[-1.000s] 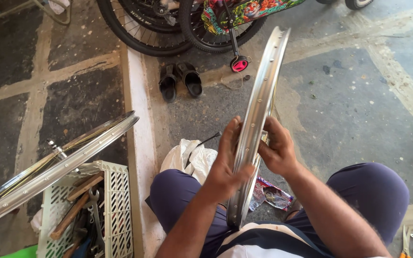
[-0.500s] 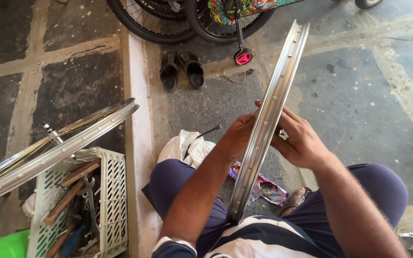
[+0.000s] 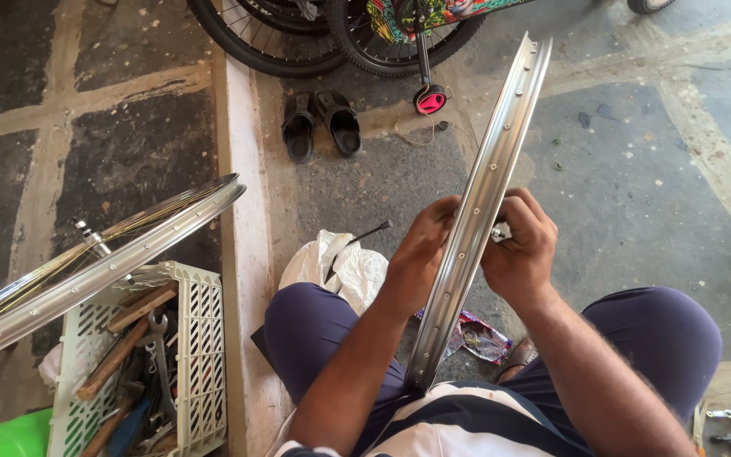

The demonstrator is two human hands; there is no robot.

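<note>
A bare silver wheel rim [image 3: 477, 216], drilled with a row of spoke holes, stands on edge between the person's knees, its lower end down near the striped shirt and its upper end leaning away toward the parked bicycles. The left hand [image 3: 420, 254] is on the rim's left side about halfway up, its fingers curled toward the metal; whether they close right around it cannot be told, since the rim hides the fingertips. The right hand [image 3: 519, 245] is pressed against the rim's right side at the same height, closed around a small silver part [image 3: 499, 230] that peeps out beside the thumb. The two hands sit close together, with only the rim between them. Just left of the left wrist a white cloth [image 3: 338, 264] lies on the ground with a thin dark spoke [image 3: 361, 238] resting across it. Below the rim, between the legs, lies a crumpled coloured wrapper [image 3: 480, 337]. Farther left, a second spoked wheel [image 3: 103, 261] leans over a pale plastic crate [image 3: 200, 355] holding wooden-handled tools and a spanner. Ahead, near the bicycle tyres [image 3: 247, 46], a pair of black sandals [image 3: 321, 125] rests on the concrete.
</note>
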